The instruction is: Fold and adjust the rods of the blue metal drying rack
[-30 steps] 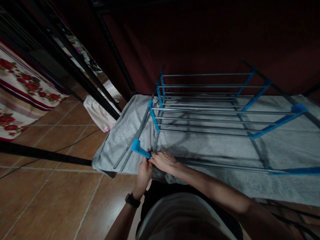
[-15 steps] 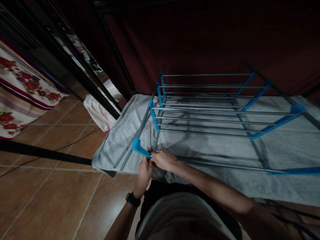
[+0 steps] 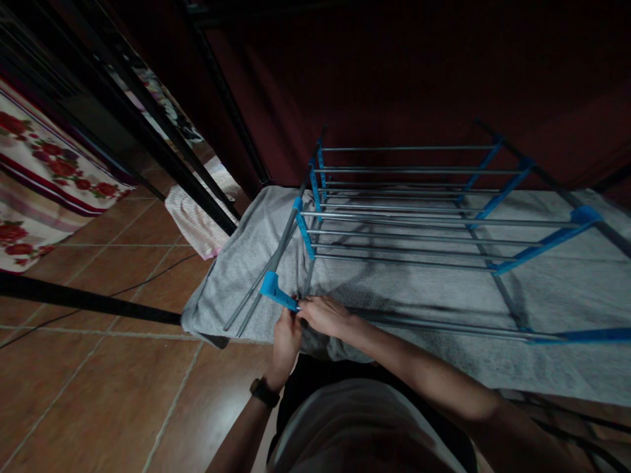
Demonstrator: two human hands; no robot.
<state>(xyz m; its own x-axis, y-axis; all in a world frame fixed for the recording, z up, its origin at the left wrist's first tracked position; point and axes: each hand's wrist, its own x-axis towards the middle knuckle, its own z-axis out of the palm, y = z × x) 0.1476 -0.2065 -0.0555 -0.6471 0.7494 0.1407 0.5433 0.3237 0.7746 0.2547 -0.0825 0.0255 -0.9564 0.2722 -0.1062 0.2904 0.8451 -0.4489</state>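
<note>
The blue bracket sat over the grey cloth at ten o'clock from the right hand, which clasped a metal rod; the left hand pinched the bracket's near end.

The slim-barred metal rack is dull silver-grey, with bright, solid blue plastic brackets and an L-shaped plastic corner piece in the same blue. The soft fabric cover beneath is pale, plain grey. A flat upright panel behind is deep maroon, fading nearly to black. The square floor tiles are orange-brown, gridded by pale lines. The hanging floral cloth shows red roses on cream, with maroon and beige bands. The strapped wristwatch is black.
</note>
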